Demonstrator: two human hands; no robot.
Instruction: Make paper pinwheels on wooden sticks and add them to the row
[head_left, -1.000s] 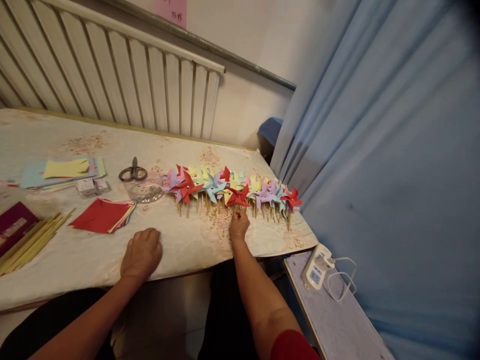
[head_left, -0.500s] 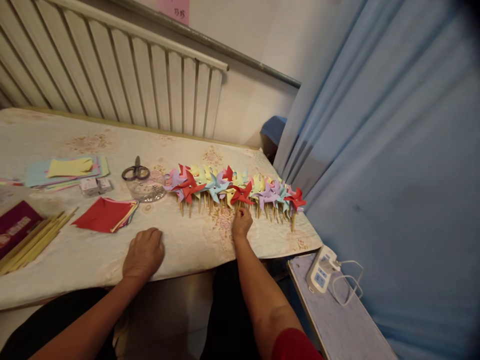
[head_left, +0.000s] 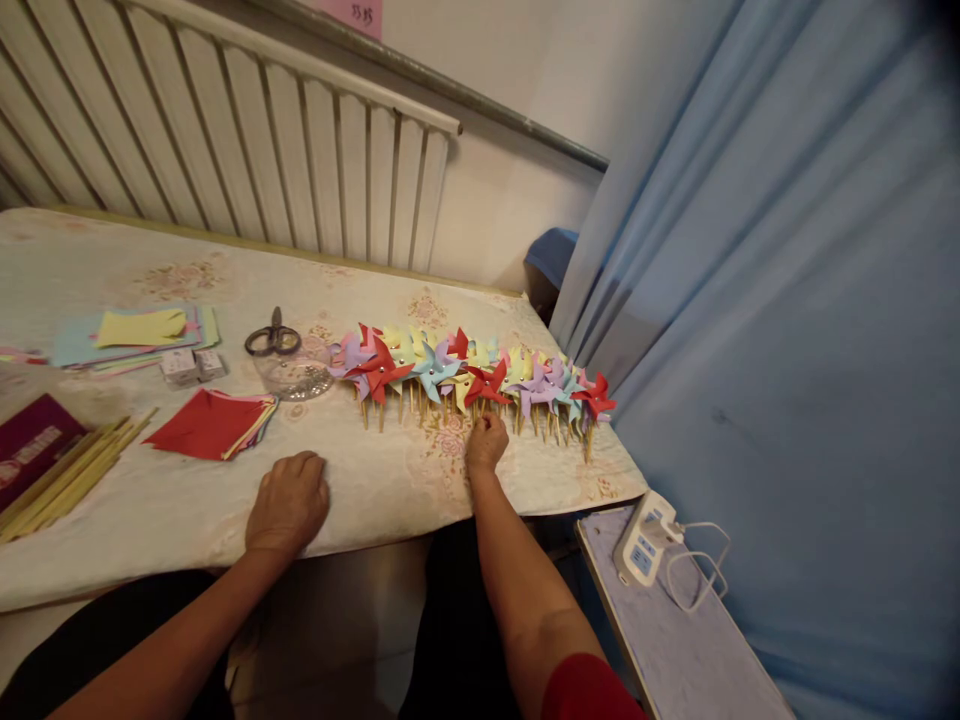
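My right hand (head_left: 487,443) pinches the stick of a red paper pinwheel (head_left: 486,385) at the front of a long row. Around it stand several more pinwheels in purple, yellow, light blue and red, among them a light blue pinwheel (head_left: 435,372) and a purple pinwheel (head_left: 535,388). What keeps their sticks upright is hidden. My left hand (head_left: 289,502) rests loosely closed on the tablecloth, fingers curled under, with no object visible in it. Beyond it lies a stack of cut paper squares (head_left: 210,425), red on top.
Black-handled scissors (head_left: 273,338) lie behind a clear dish of small metal pieces (head_left: 300,380). Further left are two small boxes (head_left: 180,368), coloured paper sheets (head_left: 139,328), and wooden sticks (head_left: 75,478) by a purple box (head_left: 36,445). A power strip (head_left: 642,548) sits on a low side table (head_left: 690,630).
The view has shifted slightly. My right hand stays at the red pinwheel's stick, and my left hand keeps its place on the table.
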